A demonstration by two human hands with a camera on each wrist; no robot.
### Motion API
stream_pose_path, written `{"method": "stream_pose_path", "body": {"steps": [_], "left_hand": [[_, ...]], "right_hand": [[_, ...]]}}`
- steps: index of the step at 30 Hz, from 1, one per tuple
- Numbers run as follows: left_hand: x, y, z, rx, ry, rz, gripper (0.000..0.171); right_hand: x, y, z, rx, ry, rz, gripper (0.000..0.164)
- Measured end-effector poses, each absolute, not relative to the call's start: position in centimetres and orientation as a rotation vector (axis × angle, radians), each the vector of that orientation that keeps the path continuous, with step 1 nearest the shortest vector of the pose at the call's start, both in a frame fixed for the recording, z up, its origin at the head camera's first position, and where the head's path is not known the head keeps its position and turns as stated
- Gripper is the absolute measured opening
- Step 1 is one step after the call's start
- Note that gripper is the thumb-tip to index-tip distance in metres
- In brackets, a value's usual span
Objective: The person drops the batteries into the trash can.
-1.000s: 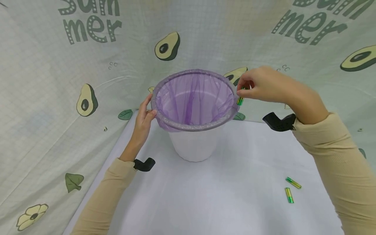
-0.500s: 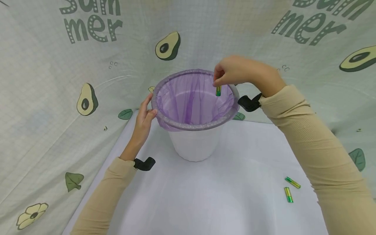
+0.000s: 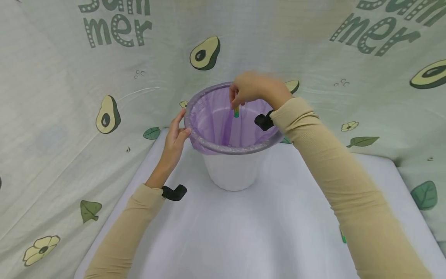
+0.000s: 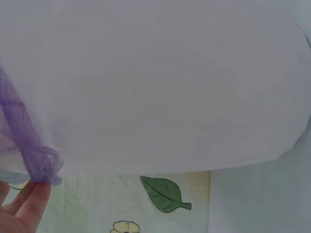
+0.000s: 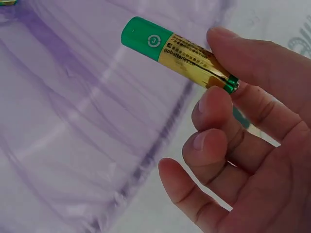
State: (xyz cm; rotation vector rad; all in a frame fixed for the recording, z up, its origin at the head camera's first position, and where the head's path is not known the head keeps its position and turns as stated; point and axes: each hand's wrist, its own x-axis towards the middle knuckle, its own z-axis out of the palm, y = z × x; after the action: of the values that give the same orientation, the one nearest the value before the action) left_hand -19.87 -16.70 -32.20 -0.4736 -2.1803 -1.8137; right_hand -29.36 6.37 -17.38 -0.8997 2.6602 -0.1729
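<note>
A white trash bin (image 3: 231,172) with a purple liner (image 3: 212,124) stands upright on the white table. At its left rim, my left hand (image 3: 174,141) grips the edge; its fingers (image 4: 34,204) show beside the bunched liner in the left wrist view. My right hand (image 3: 252,87) hangs over the bin's mouth and pinches a green and gold battery (image 5: 175,53) by one end between thumb and fingers. The battery points down into the opening in the head view. A green and gold end of another thing (image 5: 7,3) shows against the liner in the right wrist view.
A battery (image 3: 343,235) lies on the table at the right, partly hidden by the right sleeve (image 3: 348,209). A patterned cloth (image 3: 167,38) with avocados and leaves rises behind and left of the table.
My right hand has carried the battery left from outside the bin's right rim to over its opening. The left hand keeps its hold. One table battery is now hidden behind the right arm.
</note>
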Motion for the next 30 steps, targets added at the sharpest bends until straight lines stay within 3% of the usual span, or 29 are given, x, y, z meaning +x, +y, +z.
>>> {"method": "stream_pose_path", "body": {"steps": [16, 30], "left_hand": [[-19.9, -16.4, -32.2, -0.470, -2.184, -1.800, 0.059], [-19.9, -16.6, -32.3, -0.466, -2.182, -1.779, 0.058]], "right_hand": [[-29.9, 3.8, -21.6, -0.754, 2.463, 0.014, 0.020], [-29.5, 3.5, -22.1, -0.688, 2.385, 0.069, 0.033]]}}
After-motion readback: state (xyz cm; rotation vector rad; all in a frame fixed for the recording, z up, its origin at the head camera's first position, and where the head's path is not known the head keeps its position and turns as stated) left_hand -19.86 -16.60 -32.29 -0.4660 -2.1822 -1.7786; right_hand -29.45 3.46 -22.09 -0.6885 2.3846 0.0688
